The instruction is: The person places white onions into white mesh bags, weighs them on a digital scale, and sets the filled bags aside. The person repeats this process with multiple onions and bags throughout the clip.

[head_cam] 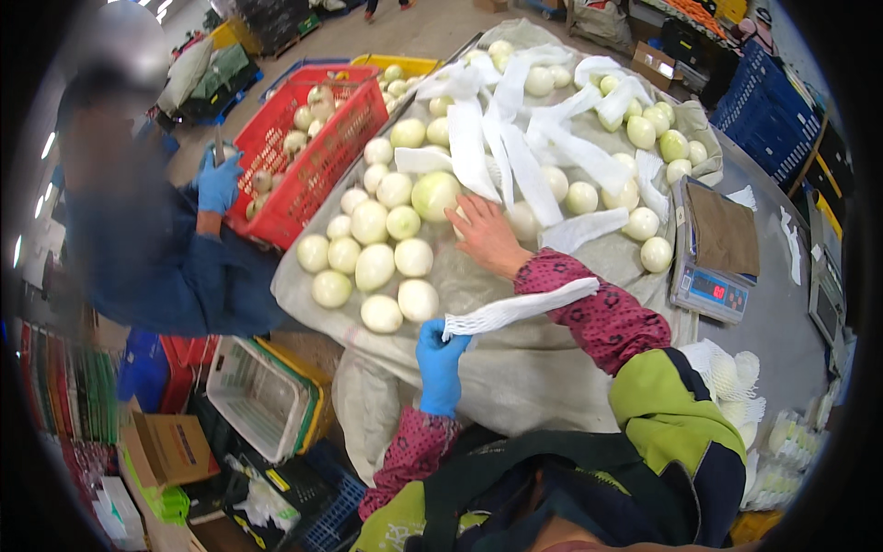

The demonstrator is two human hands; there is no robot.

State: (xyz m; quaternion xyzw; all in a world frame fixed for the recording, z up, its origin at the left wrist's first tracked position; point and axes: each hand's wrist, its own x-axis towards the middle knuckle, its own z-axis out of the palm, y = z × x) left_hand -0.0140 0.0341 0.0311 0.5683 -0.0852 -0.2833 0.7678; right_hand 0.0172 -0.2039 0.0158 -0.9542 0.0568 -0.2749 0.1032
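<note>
My left hand (441, 369), in a blue glove, grips one end of a white foam net sleeve (521, 307), which stretches right across my right forearm. Bare and with its fingers spread, my right hand (486, 234) reaches over the cloth-covered table and rests on a pale onion (461, 219), mostly hidden under the fingers. Beside it lies a larger greenish onion (435, 196). Peeled white onions (374, 267) are grouped to the left of that hand. More foam net sleeves (521, 159) lie loose over onions farther back.
A worker's gloved hand (219, 183) is at a red crate (324, 165) of onions on the left. A digital scale (710, 286) with a brown cloth stands right. Netted onions (724, 379) sit near my right elbow. A white crate (259, 393) stands lower left.
</note>
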